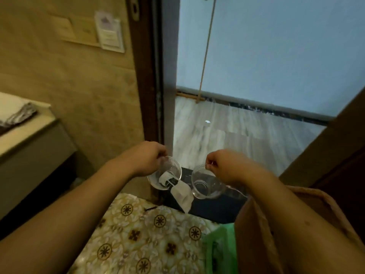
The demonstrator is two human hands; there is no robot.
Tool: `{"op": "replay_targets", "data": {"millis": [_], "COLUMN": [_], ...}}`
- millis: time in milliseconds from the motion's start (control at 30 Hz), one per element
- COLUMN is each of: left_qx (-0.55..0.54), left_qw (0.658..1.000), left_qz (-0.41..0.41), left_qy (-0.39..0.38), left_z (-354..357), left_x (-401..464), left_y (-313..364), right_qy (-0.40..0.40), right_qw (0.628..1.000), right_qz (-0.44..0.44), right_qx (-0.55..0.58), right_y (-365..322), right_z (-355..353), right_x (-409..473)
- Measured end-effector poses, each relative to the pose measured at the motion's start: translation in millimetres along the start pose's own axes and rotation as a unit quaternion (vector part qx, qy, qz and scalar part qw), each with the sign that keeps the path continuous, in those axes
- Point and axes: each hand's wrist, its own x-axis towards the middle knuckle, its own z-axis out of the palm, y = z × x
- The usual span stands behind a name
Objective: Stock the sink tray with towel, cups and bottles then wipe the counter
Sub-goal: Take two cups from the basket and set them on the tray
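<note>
Cups in hand, one each: left hand (147,157) pinches the rim of the left cup (164,176), right hand (221,163) pinches the rim of the right cup (207,181). Both hang mouth-up over the doorway threshold, side by side. Clear, thin-walled plastic; a white packet (180,191) shows at the left one. Counter (23,133) lies well off to the left, so left hand is nearer.
</note>
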Motion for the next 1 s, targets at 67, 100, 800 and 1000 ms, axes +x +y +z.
{"op": "replay_targets", "data": {"millis": [67,100,800,1000], "left_qx": [-0.008,-0.012,-0.097,-0.118], "left_qw": [0.999,0.998,0.914,0.858], "left_qz": [-0.044,-0.065,-0.384,-0.486], "left_qy": [0.007,0.010,0.090,0.121], "left_z": [-16,-24,-80,-106], "left_x": [-27,-41,-206,-178], "left_y": [-58,-86,-443,-520], "right_qy": [-0.003,-0.008,-0.124,-0.120], "right_qw": [0.999,0.999,0.938,0.920], "right_qz": [-0.035,-0.051,-0.324,-0.372], "right_qx": [-0.009,-0.011,0.009,0.010], "right_y": [-57,-86,-462,-529], "right_z": [8,13,114,110], "right_x": [24,35,265,383]}}
